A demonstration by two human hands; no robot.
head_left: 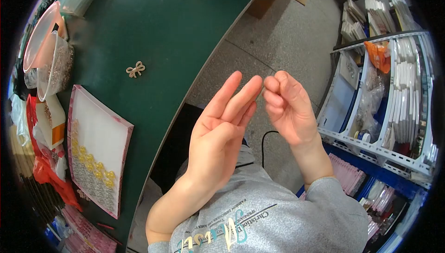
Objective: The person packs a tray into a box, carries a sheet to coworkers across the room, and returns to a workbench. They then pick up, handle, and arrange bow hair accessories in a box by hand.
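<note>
Over the table's edge, my left hand (pixel 222 128) is raised with two fingers stretched out. Its thumb is bent inward against the other fingers, and anything pinched there is hidden. Close beside its fingertips, my right hand (pixel 289 107) has its fingers curled against the thumb. Whatever it may hold is too small or covered to make out. A small bow-shaped ornament (pixel 136 69), pale and sparkly, lies on the dark green table (pixel 162 25), apart from both hands.
A pink-edged white tray (pixel 102 114) holds rows of yellow and clear ornaments. Behind it stand plastic tubs (pixel 55 67) of small pieces and a red bag (pixel 48 174). To the right, a shelf rack (pixel 371 151) carries white packs, with pink packs (pixel 345 172) below.
</note>
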